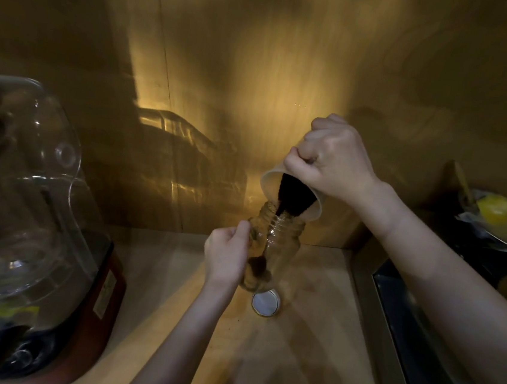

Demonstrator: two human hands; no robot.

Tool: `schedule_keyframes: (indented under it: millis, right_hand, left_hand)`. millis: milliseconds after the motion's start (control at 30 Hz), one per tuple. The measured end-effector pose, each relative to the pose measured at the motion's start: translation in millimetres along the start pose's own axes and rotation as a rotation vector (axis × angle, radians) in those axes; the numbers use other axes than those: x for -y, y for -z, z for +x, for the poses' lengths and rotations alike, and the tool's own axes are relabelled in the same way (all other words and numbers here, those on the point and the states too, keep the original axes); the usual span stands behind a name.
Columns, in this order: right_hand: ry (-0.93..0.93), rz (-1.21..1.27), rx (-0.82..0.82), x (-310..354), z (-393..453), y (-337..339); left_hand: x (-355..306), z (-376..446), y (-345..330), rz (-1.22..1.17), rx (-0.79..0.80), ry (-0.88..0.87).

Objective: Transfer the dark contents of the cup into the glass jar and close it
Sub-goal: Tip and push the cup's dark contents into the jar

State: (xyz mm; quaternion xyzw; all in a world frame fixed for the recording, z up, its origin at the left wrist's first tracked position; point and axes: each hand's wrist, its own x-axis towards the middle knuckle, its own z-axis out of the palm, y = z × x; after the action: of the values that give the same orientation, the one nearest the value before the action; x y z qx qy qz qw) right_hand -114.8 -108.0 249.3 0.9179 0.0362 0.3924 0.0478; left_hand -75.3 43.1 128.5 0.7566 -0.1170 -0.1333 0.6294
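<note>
Right hand grips tilted cup, hiding its base; left hand clasps glass jar, partly covering it; dim light blurs dark contents.

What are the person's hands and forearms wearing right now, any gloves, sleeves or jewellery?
Nothing shows on either one. The left hand and right hand are bare, with no gloves, and both forearms are uncovered as far as the frame shows, with no sleeve edge in view. No watch or bracelet is visible at the wrists; the dim light makes rings too hard to tell.
</note>
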Motion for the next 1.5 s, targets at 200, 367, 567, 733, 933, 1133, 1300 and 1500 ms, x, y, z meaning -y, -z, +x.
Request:
schedule_keyframes:
  millis: [200,367,567,733,933,1133,1300,1500]
  right_hand:
    - [0.038,-0.003,0.001,2.5,4.8,5.9]
    - [0.085,-0.011,0.008,2.4,9.1,11.1]
    - [0.092,-0.027,-0.001,2.2,8.7,12.8]
    - [0.109,-0.017,-0.015,0.9,9.7,15.4]
    - [0.15,-0.012,-0.06,-1.1,11.9,17.0]
    - [0.154,-0.032,-0.026,-3.7,13.3,18.3]
    - [0.143,-0.036,0.001,-4.8,14.5,19.0]
    - [0.17,-0.027,-0.013,-4.0,17.2,20.3]
  left_hand:
    - [-4.0,0.4,1.0,-0.035,0.008,0.016]
    - [-9.2,0.9,1.1,-0.056,0.017,0.017]
    - [-12.9,1.6,0.9,-0.091,0.032,0.024]
    - [-14.3,0.5,0.3,-0.12,0.058,0.036]
    - [-16.8,1.2,-0.2,-0.132,0.084,0.023]
    - [-17.8,4.7,-2.4,-0.143,0.073,0.037]
    - [-16.1,7.1,-4.4,-0.166,0.07,0.048]
    - [-15.1,8.8,-3.9,-0.204,0.09,0.056]
